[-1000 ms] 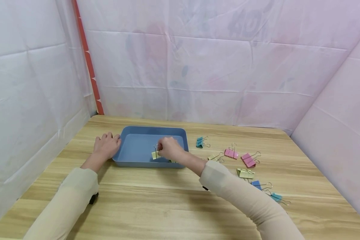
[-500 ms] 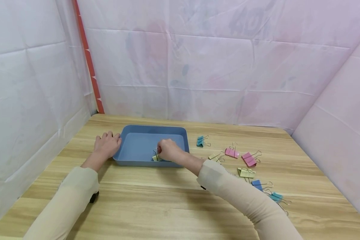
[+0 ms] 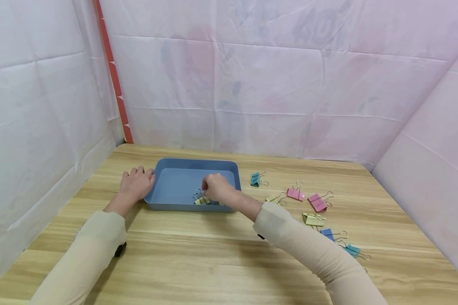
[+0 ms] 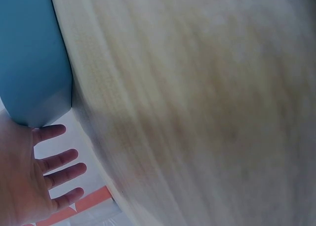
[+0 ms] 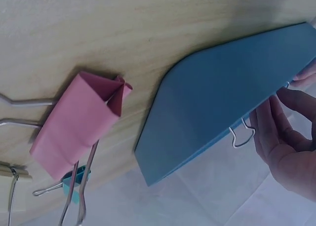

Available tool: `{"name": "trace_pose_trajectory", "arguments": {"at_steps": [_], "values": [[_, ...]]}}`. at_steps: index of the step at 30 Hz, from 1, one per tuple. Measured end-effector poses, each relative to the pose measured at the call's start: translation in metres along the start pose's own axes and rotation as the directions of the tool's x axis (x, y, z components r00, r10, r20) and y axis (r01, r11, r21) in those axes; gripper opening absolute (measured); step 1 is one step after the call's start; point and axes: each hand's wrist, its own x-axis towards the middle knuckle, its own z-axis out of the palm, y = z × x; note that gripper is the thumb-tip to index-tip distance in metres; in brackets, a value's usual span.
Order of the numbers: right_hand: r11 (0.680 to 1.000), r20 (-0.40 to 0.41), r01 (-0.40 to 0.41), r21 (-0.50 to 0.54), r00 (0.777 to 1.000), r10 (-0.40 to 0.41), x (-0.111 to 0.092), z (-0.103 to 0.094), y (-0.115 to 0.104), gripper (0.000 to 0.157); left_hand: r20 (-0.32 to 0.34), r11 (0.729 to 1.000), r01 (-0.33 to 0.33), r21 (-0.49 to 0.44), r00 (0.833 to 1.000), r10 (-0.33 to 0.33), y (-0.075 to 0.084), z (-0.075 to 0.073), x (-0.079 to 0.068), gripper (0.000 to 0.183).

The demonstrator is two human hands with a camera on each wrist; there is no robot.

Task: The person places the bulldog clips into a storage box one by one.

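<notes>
A blue tray sits on the wooden table. At its left edge, my left hand touches the rim; the left wrist view shows its fingers straight and spread beside the tray wall. My right hand is over the tray's front right part, fingers bent loosely downward. Just left of those fingertips, a pale yellow binder clip lies in the tray with both wire handles free. Darker clips beside it are partly hidden under the hand. In the right wrist view, a wire handle shows above the tray rim.
Right of the tray lie a teal binder clip, two pink ones, two yellow ones, a blue one and another teal one. Pale cloth walls enclose the table's back and sides.
The right hand lowered the yellow binder clip to the tray floor and let it go, then rose slightly to the right. The left hand stayed at the tray's edge.
</notes>
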Motion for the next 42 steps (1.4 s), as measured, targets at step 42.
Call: {"name": "trace_pose_trajectory", "arguments": {"at_steps": [42], "values": [[0.997,-0.144,0.069,0.042,0.988,-0.062,-0.063,-0.033,0.042,0.006,-0.013,1.0,-0.002,0.006,1.0,0.002,0.0,-0.001,-0.002,0.042]]}}
